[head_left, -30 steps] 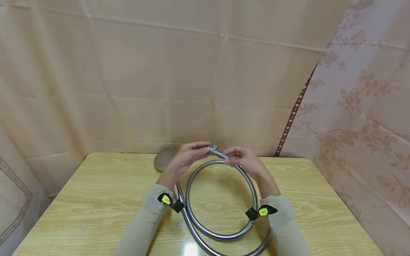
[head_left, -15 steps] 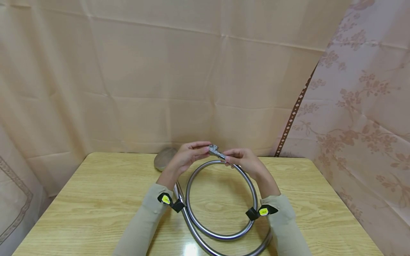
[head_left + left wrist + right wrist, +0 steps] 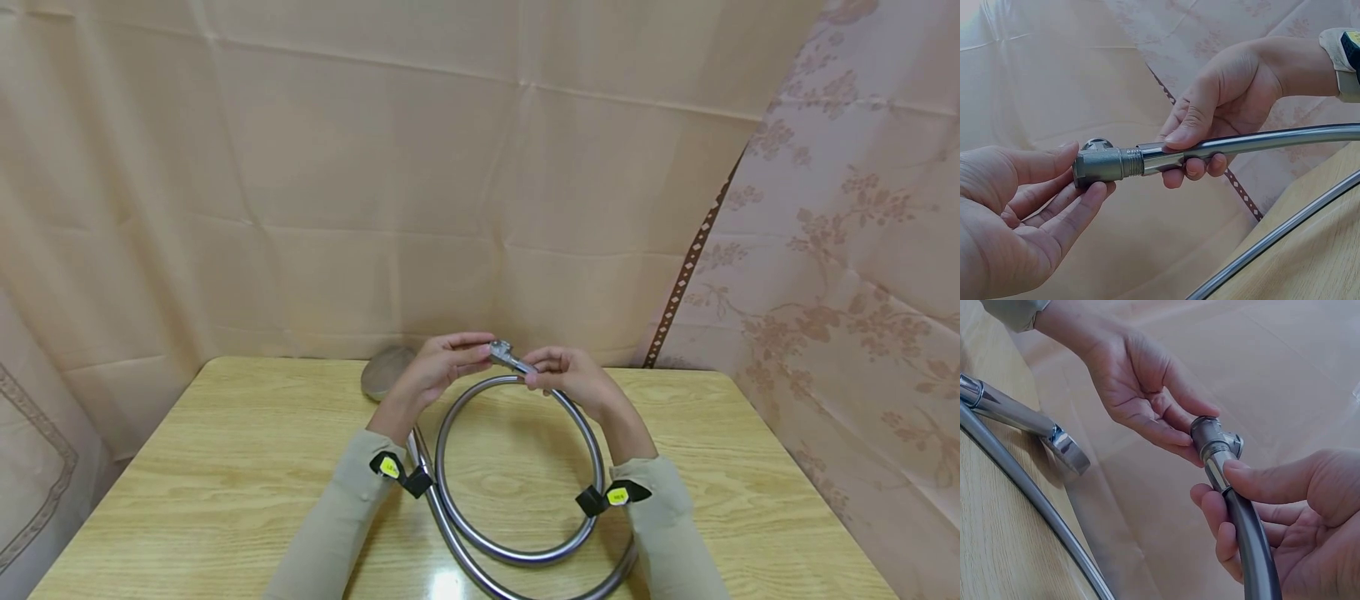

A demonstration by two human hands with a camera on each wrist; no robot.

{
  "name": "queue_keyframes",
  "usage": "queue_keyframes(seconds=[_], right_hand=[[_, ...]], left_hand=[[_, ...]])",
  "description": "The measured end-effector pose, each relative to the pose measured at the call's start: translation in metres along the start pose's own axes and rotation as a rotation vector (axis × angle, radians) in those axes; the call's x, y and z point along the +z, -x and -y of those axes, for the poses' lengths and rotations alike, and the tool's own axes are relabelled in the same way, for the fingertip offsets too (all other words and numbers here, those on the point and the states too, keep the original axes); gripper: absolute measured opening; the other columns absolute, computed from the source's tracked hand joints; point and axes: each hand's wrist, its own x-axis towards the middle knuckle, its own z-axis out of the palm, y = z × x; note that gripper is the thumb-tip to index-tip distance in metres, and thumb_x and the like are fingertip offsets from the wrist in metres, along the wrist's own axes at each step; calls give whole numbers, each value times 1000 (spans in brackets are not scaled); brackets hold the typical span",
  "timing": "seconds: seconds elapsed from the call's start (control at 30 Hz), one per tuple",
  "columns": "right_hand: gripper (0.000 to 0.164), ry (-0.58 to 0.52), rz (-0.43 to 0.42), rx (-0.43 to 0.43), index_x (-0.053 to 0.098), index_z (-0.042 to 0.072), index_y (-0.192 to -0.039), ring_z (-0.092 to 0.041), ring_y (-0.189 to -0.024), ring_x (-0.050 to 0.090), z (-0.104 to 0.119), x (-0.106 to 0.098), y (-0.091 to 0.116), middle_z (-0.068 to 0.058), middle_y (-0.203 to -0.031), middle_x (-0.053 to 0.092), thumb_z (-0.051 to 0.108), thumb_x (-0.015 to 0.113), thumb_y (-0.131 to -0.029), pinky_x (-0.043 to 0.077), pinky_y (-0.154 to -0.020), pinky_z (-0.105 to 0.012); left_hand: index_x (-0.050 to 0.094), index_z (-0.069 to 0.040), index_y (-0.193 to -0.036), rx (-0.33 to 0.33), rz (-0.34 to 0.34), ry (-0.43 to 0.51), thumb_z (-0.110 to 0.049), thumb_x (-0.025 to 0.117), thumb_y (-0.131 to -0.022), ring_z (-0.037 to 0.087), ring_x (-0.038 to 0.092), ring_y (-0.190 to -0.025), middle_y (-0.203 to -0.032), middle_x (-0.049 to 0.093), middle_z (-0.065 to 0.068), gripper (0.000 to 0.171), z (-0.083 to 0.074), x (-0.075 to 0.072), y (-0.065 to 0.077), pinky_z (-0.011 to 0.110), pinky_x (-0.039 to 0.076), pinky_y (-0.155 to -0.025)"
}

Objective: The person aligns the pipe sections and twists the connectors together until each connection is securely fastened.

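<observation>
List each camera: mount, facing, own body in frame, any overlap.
Head: worn on the head, faces forward and down at the table and coiled hose; left hand, right hand and both sleeves show.
Left wrist: on that wrist, faces the left hand pinching the metal fitting; right hand shows opposite.
Right wrist: on that wrist, faces the right hand gripping the hose; left hand shows beyond.
Shared: both wrist views show the fitting at the hose's end.

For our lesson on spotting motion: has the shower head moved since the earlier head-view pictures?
No. In the head view, the shower head keeps its place relative to the back edge of the table.
</observation>
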Motion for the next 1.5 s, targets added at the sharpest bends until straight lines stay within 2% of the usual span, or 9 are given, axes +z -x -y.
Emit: queue_keyframes(seconds=[0.3, 0.5, 0.67, 0.83, 0.9, 1.03, 1.27, 1.5], right_hand=[[31, 23, 27, -14, 62, -10, -126, -15, -85, 70, 1, 1, 0, -16, -105, 76, 9, 60, -102, 55, -82, -29], [32, 22, 39, -12, 62, -11, -127, -16, -86, 68, 2, 1, 0, -9, -101, 77, 11, 59, -103, 55, -78, -26], [32, 42, 28, -16, 64, -9, -125, -22, -91, 66, 2, 1, -1, -5, -99, 72, 10, 64, -100, 55, -77, -27], [32, 55, 11, -7, 66, -8, -125, -17, -87, 64, -1, 2, -3, -6, -102, 66, 6, 68, -96, 56, -76, -27], [31, 47, 0, 2, 66, -7, -124, -16, -86, 64, -1, 3, -3, -11, -103, 67, 5, 68, -95, 57, -76, -27], [31, 26, -16, 17, 66, -7, -125, -16, -87, 66, 0, 3, -3, -18, -103, 72, 6, 67, -97, 57, -77, -27], [31, -7, -2, 20, 64, -10, -126, -16, -88, 70, -1, 3, -4, -8, -98, 75, 7, 63, -100, 58, -76, -28], [32, -28, 26, 25, 61, -11, -129, -10, -82, 69, -2, 2, -3, -10, -99, 77, 8, 57, -104, 55, -71, -23]], left_hand=[[60, 11, -132, -1, 7, -10, 6, 59, -99, 11, 73, -96, -103, 75, -2, 33, -2, 1, 0, 29, 60, -95], [59, 11, -132, 3, 6, -15, 5, 58, -99, 11, 73, -97, -103, 75, -2, 33, -1, 0, -1, 28, 60, -95], [59, 11, -132, 4, 4, -26, 5, 59, -99, 11, 73, -97, -103, 75, -2, 34, -2, 0, -1, 28, 60, -95], [60, 10, -131, 6, 12, -34, 4, 60, -99, 11, 73, -97, -103, 74, -2, 33, -1, -1, 0, 29, 60, -96], [60, 11, -131, 6, 15, -34, 5, 59, -99, 11, 73, -97, -102, 74, -2, 33, -1, -2, 0, 29, 60, -96], [58, 12, -132, 9, 15, -34, 5, 58, -99, 11, 72, -97, -102, 74, -2, 34, 0, -2, 1, 30, 59, -97], [56, 14, -133, 15, 13, -27, 6, 57, -99, 11, 73, -97, -103, 74, -1, 35, 0, -3, 1, 29, 60, -97], [58, 13, -132, 27, 24, -31, 5, 57, -100, 11, 72, -97, -102, 74, -2, 33, 1, -3, 1, 29, 60, -95]])
